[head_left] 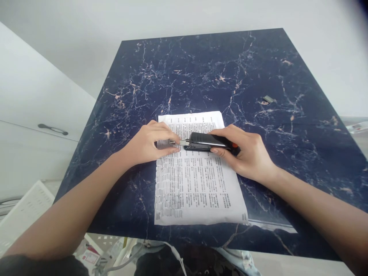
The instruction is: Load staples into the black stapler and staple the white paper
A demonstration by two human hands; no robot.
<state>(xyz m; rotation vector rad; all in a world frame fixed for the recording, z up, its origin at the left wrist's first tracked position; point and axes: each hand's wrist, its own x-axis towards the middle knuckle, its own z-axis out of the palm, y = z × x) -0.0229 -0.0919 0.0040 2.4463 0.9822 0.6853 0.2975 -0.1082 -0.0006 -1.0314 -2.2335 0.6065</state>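
A black stapler point(205, 140) lies level over a printed sheet of paper point(201, 184), its front end pointing left. My right hand point(247, 151) is closed round its rear half, with a small orange-red spot showing by the palm. From the stapler's front sticks out a metal slide point(183, 142). My left hand point(158, 140) pinches the slide's outer end between thumb and fingers. Rows of staples point(168, 188) cover the paper's left side. Whether staples sit inside the stapler is hidden.
On the dark blue marbled table point(186, 76), a small strip of staples point(268, 99) lies at the right. A white cabinet with a dark handle point(53, 129) stands at the left. Below the near edge are a white perforated basket point(28, 207) and a cable point(175, 253).
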